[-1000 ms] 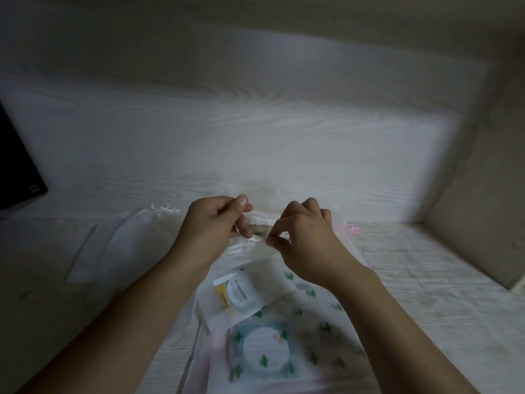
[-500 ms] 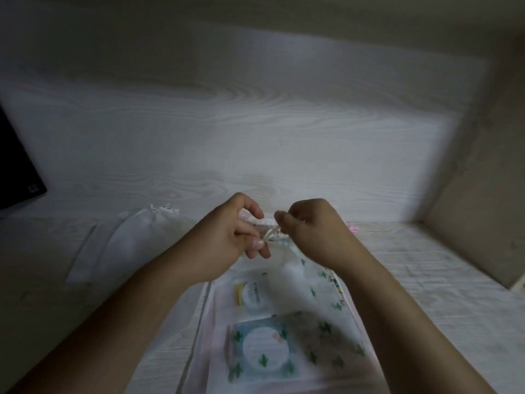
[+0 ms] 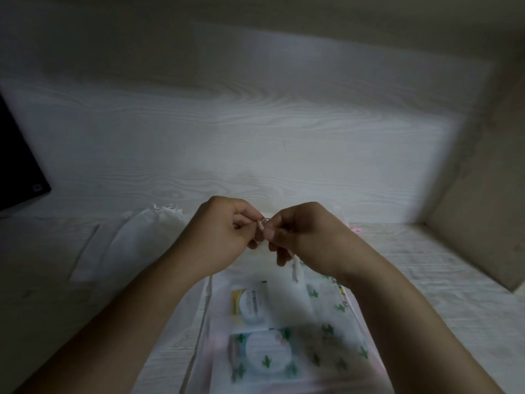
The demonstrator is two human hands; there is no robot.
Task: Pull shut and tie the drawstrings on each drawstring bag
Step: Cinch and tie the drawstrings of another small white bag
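A translucent drawstring bag (image 3: 287, 302) with a green cactus print lies on the white wood-grain table in front of me, small packets showing through it. Above its top edge my left hand (image 3: 218, 237) and my right hand (image 3: 306, 237) meet, each pinching the pale drawstring (image 3: 262, 223) between thumb and fingers. A loose end of the cord (image 3: 295, 270) hangs below my right hand. The bag's mouth is hidden behind my hands.
A plain white drawstring bag (image 3: 142, 240) lies flat to the left, its frayed top by the back wall. Something small and pink (image 3: 356, 230) peeks out behind my right wrist. A dark screen (image 3: 17, 166) stands at the far left; a side wall (image 3: 483, 194) closes the right.
My hands have come closer together and now touch over the cord. The bag's top has dropped lower and a cord end now dangles under my right hand.
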